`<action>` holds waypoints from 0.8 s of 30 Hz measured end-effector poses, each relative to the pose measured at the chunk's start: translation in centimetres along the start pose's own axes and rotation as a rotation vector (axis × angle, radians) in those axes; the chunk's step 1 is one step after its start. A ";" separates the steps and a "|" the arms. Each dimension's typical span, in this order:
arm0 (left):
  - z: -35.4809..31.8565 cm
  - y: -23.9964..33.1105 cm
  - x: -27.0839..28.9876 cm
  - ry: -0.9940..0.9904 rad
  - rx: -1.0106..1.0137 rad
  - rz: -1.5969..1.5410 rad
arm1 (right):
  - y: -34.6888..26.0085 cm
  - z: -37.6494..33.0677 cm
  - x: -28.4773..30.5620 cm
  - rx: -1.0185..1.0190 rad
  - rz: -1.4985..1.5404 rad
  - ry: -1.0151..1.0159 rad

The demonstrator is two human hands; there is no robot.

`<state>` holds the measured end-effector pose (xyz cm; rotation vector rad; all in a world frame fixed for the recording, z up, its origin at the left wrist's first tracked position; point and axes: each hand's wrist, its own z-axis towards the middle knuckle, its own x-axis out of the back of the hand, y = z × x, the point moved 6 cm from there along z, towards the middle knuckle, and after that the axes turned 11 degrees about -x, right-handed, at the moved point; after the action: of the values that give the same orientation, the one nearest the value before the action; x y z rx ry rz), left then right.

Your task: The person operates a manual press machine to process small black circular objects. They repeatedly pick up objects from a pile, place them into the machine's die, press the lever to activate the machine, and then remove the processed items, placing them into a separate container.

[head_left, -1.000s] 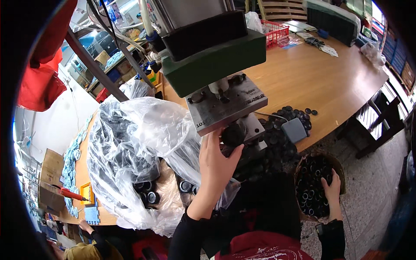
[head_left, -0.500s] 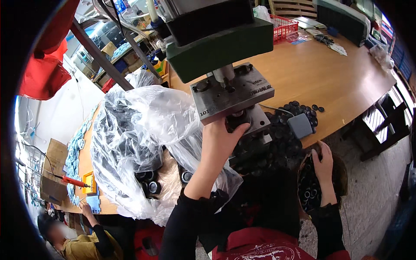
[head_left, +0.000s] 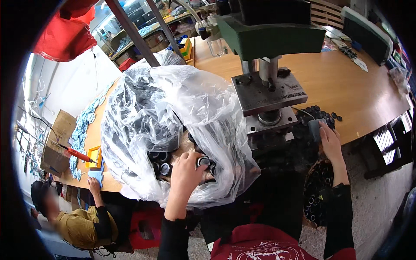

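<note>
My left hand (head_left: 187, 173) is at the mouth of the clear plastic bag (head_left: 143, 112), its thumb and fingers closed on a black round part (head_left: 203, 162) with a pale ring on top. More black round parts (head_left: 164, 169) lie around it on a brown surface. To the right, my right hand (head_left: 333, 145) has its fingers against a small grey box (head_left: 317, 128), thumb at its edge; some fingertips are hidden. Between the hands and farther off stands a green press (head_left: 273, 41). Its upper steel plate (head_left: 268, 93) is down over a dark round piece (head_left: 269, 117) on the lower plate.
Loose black discs (head_left: 323, 113) are heaped beside the press. A container of black rings (head_left: 318, 190) stands below my right forearm. At the left, a person (head_left: 82, 225) sits near a yellow tray (head_left: 94, 157), a red electric screwdriver (head_left: 80, 154) and pale blue pieces (head_left: 82, 130).
My left hand has left the press and moved left and nearer, onto a black part by the bag. The right hand has risen to the grey box. The press plate has come down.
</note>
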<state>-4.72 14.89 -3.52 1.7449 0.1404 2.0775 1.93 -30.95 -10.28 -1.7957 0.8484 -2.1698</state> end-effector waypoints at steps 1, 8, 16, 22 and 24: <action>-0.7 -1.4 -1.0 -0.088 -0.022 0.122 | -0.1 -0.4 0.3 0.009 0.115 0.020; -1.1 -4.7 -5.6 -0.053 -0.084 0.203 | -5.7 -3.7 0.5 0.246 0.181 0.235; -0.9 -5.2 -1.9 0.074 0.205 -0.789 | -16.1 -4.8 4.0 0.372 0.340 0.163; -2.8 -0.2 1.9 0.147 0.133 -1.509 | -21.4 -3.6 3.6 0.470 0.370 0.300; -2.8 2.4 2.5 0.144 0.145 -1.628 | -21.3 -2.9 2.7 0.400 0.349 0.276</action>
<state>-8.30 14.19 -0.94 0.8144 1.2576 0.8973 2.79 -14.06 3.23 -1.0915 0.6569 -2.1830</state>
